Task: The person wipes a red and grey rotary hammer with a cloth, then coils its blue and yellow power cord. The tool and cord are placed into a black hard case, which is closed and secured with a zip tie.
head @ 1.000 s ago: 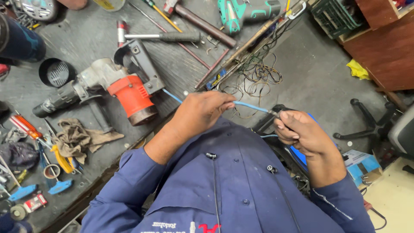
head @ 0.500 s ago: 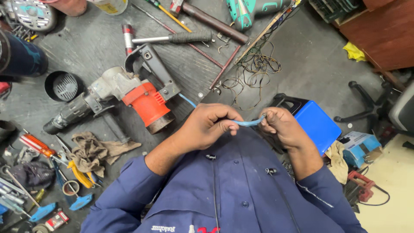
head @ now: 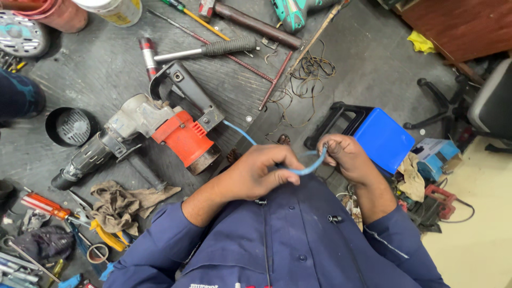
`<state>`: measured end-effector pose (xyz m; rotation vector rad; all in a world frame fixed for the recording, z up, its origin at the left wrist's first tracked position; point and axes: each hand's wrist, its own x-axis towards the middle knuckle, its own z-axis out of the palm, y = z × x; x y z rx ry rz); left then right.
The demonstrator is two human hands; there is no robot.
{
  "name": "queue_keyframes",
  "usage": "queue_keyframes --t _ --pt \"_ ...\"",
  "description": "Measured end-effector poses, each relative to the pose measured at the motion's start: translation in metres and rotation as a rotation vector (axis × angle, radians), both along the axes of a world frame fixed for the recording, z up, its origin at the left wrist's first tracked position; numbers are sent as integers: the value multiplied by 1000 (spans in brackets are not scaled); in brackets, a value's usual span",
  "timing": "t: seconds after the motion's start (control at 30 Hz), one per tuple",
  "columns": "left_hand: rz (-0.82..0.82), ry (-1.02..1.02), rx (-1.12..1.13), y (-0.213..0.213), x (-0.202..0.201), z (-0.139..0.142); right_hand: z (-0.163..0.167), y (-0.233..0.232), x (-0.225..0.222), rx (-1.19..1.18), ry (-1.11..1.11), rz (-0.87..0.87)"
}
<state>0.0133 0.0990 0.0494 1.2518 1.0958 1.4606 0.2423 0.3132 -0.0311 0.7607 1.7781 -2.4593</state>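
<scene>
Blue cloth of the person's work shirt (head: 277, 245) fills the near edge of the view, and just above it both hands meet over a thin blue cable (head: 298, 169). The left hand (head: 261, 176) is curled closed around the cable, fingertips pinching it where it comes in from the drill side. The right hand (head: 346, 157) pinches the free end between thumb and forefinger, so the cable sags in a short loop between the two grips.

To bend or work that short span cleanly, it seems best to keep the two pinches close together and let the left hand stay the anchor, so the pull does not run back along the cable. A slow, even bend should spare the sheath from kinking.

Beyond the left hand the cable runs up to the handle of a big orange and grey hammer drill (head: 160, 133) lying on the dark floor. A crumpled rag (head: 120, 205) and red-handled screwdrivers (head: 45, 205) lie to its near left. Just past the right hand stands a small blue stool (head: 384, 138). Farther off are a tangle of thin wire (head: 312, 72), a hammer with a black grip (head: 208, 50) and a teal power tool (head: 293, 13).
</scene>
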Motion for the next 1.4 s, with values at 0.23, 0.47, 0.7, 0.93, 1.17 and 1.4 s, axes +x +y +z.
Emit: queue_keyframes --t 0.23,0.47,0.7,0.93,1.17,1.4 --pt "-44 291 -101 9 16 27 35 19 -1 814 -18 -7" --pt "-46 271 -352 25 32 40 102 21 5 1194 95 -237" --pt "-91 257 -165 41 46 23 127 45 8 1363 264 -166" --pt "-41 -331 -299 39 17 7 90 64 9 1231 238 -177" --pt "250 -929 140 25 -10 3 7 93 6 1051 140 -215" --pt "589 -907 548 17 -19 4 -127 71 -13 932 -94 262"
